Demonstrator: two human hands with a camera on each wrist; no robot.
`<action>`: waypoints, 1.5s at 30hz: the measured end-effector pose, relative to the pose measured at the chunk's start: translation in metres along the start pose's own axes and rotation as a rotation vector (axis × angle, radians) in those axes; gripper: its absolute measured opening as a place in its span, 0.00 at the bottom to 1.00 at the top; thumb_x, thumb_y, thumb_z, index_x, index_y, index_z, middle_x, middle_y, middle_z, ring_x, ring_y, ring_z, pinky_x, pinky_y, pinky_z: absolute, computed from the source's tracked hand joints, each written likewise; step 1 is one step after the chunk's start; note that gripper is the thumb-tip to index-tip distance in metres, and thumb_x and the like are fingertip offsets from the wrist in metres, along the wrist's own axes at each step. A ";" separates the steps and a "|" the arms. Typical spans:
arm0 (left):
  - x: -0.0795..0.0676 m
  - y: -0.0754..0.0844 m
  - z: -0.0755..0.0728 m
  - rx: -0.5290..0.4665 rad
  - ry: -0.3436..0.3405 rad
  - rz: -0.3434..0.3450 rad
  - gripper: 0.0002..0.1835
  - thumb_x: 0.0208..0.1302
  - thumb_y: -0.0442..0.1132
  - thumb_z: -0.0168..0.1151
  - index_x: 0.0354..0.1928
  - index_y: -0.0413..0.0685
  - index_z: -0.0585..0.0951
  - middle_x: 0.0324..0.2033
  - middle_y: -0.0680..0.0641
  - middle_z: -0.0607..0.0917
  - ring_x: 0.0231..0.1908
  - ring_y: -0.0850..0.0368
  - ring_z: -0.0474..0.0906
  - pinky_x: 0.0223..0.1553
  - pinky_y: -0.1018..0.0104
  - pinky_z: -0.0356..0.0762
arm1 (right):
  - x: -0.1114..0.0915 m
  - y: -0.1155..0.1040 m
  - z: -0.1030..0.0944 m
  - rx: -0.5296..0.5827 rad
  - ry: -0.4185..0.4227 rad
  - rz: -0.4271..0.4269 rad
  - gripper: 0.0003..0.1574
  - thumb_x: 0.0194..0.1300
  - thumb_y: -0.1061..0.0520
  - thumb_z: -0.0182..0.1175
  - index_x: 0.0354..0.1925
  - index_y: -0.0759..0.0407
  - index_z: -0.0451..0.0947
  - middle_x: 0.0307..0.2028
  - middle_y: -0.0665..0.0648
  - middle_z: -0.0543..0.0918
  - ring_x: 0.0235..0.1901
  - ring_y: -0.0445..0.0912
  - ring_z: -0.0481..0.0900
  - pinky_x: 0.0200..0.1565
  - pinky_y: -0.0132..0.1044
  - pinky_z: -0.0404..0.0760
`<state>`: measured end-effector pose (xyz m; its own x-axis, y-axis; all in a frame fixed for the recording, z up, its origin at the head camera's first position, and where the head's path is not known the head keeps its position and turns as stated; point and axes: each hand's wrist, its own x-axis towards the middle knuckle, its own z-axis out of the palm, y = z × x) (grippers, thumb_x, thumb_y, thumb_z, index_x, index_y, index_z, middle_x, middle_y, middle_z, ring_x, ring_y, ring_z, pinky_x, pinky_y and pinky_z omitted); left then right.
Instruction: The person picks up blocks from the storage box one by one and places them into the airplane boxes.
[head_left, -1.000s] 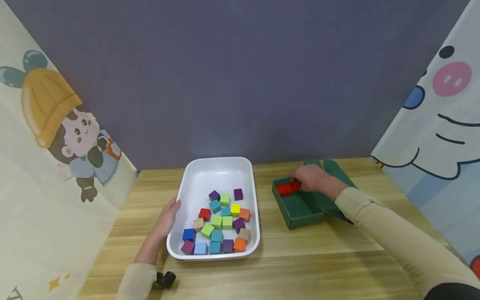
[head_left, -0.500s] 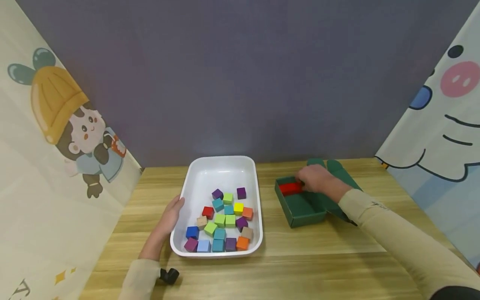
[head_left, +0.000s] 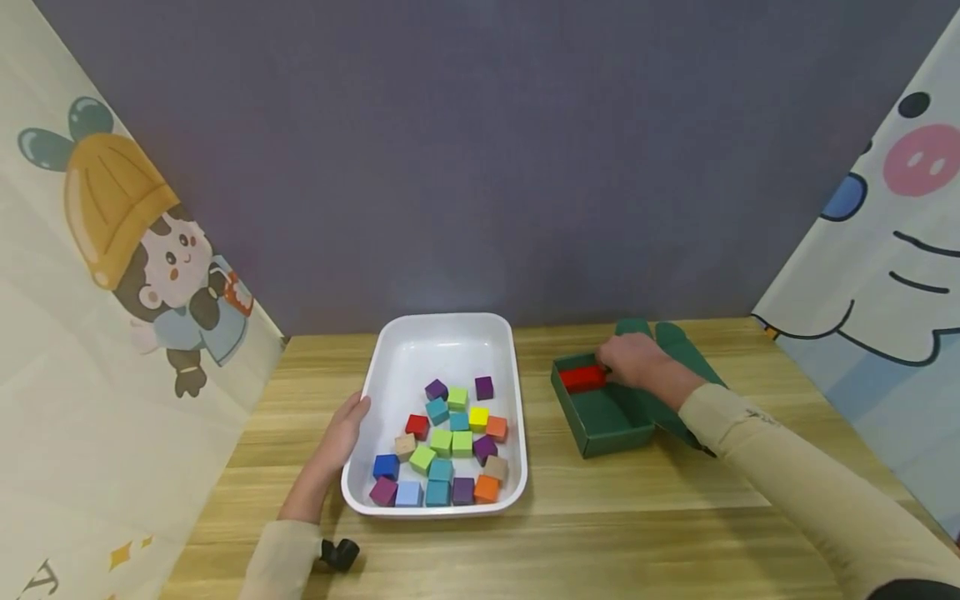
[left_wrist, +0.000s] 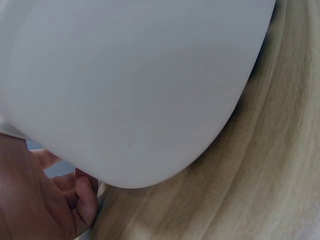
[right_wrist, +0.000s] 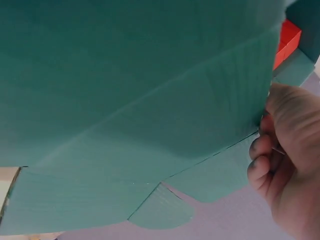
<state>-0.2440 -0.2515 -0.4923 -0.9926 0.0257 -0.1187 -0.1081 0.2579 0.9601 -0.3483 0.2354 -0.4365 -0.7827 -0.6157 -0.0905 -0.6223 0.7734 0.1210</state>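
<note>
The right hand [head_left: 637, 362] reaches into the far end of the green box [head_left: 600, 418], at the right end of the red blocks [head_left: 582, 379] along its far wall; the fingertips are hidden, so I cannot tell whether they pinch a block, though in the right wrist view the lower fingers curl. The left hand [head_left: 342, 433] holds the white tray [head_left: 442, 343] by its left rim. A clumsy withdrawal by the right hand could nudge the red blocks out of line, and the forearm, passing close over the folded-back lid [head_left: 696, 358], could catch it and drag the box, which looks light. A hard press on the tray's rim might tilt it and slide the loose cubes [head_left: 441, 442], gathered mostly in its near half, one red cube [head_left: 417, 427] among them. Tray and box stand apart on the wooden bench [head_left: 600, 542], before a grey backdrop [head_left: 525, 167]
</note>
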 end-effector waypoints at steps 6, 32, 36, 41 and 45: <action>0.002 0.000 0.001 0.022 0.017 0.010 0.32 0.79 0.52 0.34 0.73 0.36 0.55 0.59 0.28 0.71 0.56 0.36 0.72 0.55 0.47 0.76 | 0.001 -0.005 -0.007 0.025 0.014 0.001 0.11 0.54 0.55 0.73 0.24 0.50 0.79 0.22 0.46 0.78 0.21 0.42 0.73 0.24 0.40 0.77; 0.004 -0.003 0.003 -0.059 0.009 0.034 0.29 0.79 0.50 0.35 0.71 0.38 0.60 0.54 0.28 0.76 0.49 0.40 0.79 0.46 0.52 0.82 | 0.127 -0.259 -0.062 0.163 -0.088 -0.360 0.08 0.62 0.57 0.66 0.41 0.47 0.84 0.32 0.44 0.79 0.31 0.40 0.74 0.37 0.29 0.78; 0.005 -0.003 0.004 -0.072 0.009 0.045 0.28 0.79 0.49 0.36 0.71 0.37 0.60 0.53 0.28 0.76 0.48 0.42 0.80 0.45 0.53 0.83 | 0.137 -0.265 -0.054 0.135 -0.135 -0.321 0.12 0.61 0.60 0.67 0.44 0.47 0.83 0.37 0.44 0.80 0.34 0.39 0.74 0.41 0.30 0.78; 0.006 -0.004 0.002 -0.065 0.022 0.055 0.28 0.79 0.49 0.35 0.71 0.37 0.60 0.54 0.28 0.76 0.49 0.41 0.79 0.47 0.53 0.82 | 0.145 -0.269 -0.051 0.132 -0.144 -0.302 0.15 0.61 0.60 0.67 0.46 0.46 0.84 0.39 0.44 0.82 0.34 0.39 0.75 0.41 0.31 0.78; 0.004 -0.004 0.001 -0.057 0.019 0.037 0.28 0.79 0.49 0.35 0.71 0.37 0.60 0.55 0.28 0.75 0.51 0.40 0.78 0.48 0.53 0.81 | 0.148 -0.270 -0.051 0.186 -0.181 -0.266 0.10 0.60 0.60 0.68 0.39 0.46 0.83 0.31 0.43 0.80 0.31 0.42 0.74 0.36 0.31 0.76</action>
<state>-0.2477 -0.2511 -0.4971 -0.9968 0.0157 -0.0787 -0.0739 0.2022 0.9766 -0.2962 -0.0727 -0.4321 -0.5714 -0.7750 -0.2700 -0.7811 0.6145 -0.1108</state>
